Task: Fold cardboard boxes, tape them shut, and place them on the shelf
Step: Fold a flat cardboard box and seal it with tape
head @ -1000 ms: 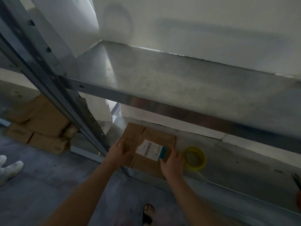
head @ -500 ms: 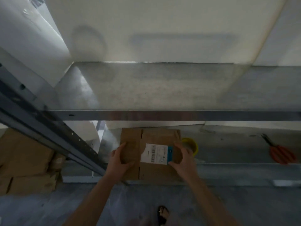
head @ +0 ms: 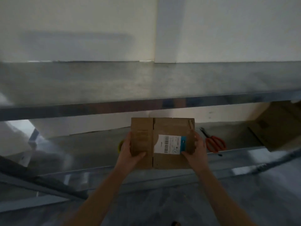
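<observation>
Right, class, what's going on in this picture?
A person holds a box by its two sides at the lower shelf, left grip on the left edge, right grip on the right, thumbs on top. The label faces up. Whether the box rests on the shelf yet is unclear. Scissors lie on the shelf to its right, and a yellow tape peeks out behind the left grip.

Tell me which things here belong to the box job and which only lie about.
Job: cardboard box, held by left hand and right hand; lower shelf; yellow tape roll, mostly hidden behind the left hand.
Lying about: orange scissors, untouched; large box on the right.
</observation>
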The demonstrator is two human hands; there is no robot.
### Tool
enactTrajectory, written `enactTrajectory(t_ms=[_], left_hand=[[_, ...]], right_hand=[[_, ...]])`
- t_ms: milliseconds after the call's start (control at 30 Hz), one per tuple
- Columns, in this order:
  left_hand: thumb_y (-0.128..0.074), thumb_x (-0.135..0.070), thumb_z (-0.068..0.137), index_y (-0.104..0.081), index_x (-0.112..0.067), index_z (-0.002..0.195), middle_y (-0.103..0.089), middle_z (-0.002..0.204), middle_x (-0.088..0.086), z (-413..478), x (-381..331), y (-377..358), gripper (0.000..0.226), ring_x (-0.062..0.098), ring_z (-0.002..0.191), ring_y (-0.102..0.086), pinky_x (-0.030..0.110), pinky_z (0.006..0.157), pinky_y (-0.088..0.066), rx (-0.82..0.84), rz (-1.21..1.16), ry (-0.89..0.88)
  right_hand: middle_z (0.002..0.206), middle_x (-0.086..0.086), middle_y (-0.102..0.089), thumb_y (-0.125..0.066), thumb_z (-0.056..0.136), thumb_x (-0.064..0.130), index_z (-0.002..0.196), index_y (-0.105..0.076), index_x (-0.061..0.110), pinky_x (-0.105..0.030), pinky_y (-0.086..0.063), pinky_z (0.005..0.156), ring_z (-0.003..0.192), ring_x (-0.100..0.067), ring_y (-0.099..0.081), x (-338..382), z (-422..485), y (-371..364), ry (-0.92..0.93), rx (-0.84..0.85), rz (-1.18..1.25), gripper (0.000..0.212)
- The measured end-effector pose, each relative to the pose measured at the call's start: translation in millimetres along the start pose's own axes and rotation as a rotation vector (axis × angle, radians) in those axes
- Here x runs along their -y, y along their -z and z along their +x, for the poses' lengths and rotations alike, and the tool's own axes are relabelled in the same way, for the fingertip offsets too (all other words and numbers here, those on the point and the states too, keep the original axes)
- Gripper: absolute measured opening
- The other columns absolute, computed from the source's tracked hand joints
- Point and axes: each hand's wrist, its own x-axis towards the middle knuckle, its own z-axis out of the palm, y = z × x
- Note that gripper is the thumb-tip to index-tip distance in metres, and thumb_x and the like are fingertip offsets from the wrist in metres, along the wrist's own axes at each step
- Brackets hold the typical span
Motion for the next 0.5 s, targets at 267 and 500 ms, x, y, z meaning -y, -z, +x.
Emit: enactTrajectory(t_ms=[267, 500], left_hand=[[-0.087, -0.026, 0.061, -0.015, -0.046, 0.140, -0.037, 0.129, -0.025, 15, -34, -137, 0.108, 0.000, 0.119, -0.044, 0.019, 0.089, -0.048, 0.014, -0.158, 0.023], [-0.080, -0.022, 0.077, -0.008, -0.048, 0.146, -0.028, 0.143, -0.018, 27, -53, -152, 0.103, -0.006, 0.130, -0.033, 0.009, 0.088, -0.046, 0.177, -0.042, 0.010]], right_hand=[[0.131, 0.011, -0.049, -0.081, 0.072, 0.000, 0.147, -0.036, 0.028, -0.044, -0.046, 0.106, 0.126, -0.014, -0.046, -58, 68, 91, -0.069, 0.248, 0.249, 0.092], [0.126, 0.010, -0.053, -0.080, 0.073, 0.000, 0.130, -0.042, 0.035, -0.042, -0.053, 0.097, 0.120, -0.015, -0.055, -64, 88, 108, 0.023, 0.286, 0.358, 0.077]])
